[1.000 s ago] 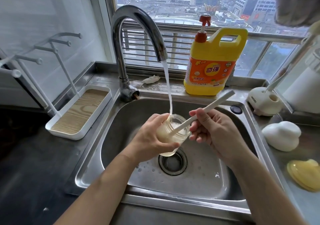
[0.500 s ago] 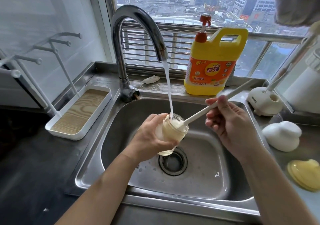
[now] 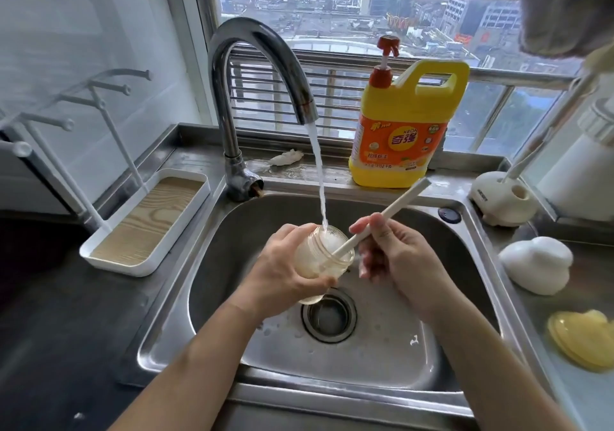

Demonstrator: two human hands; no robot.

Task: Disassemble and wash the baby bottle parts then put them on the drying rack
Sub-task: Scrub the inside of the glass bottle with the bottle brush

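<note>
In the head view, my left hand (image 3: 282, 271) is wrapped round the bottle (image 3: 324, 258), fingers clamped on its body. It is tilted over the sink (image 3: 252, 224), just above the drain (image 3: 329, 317). My right hand (image 3: 395, 261) has its fingers pinched on the brush handle (image 3: 392, 208), and the brush end is down inside the bottle's mouth. The stream from the tap (image 3: 259, 65) lands on that same mouth.

My main worry is grip. The bottle looks wet and sudsy, so I judge a hard push of the brush could twist it out of my left hand and drop it onto the steel. Water striking the rim beside the handle could also spray over the table (image 3: 66, 314). If I jerk the brush out, it may flick foam.

The drying rack (image 3: 146, 221) sits well apart to the left, so carrying a slick bottle there risks another slip. A white dome piece (image 3: 535, 264) and a yellow cap (image 3: 584, 341) lie on the right, and I could easily forget them.
</note>
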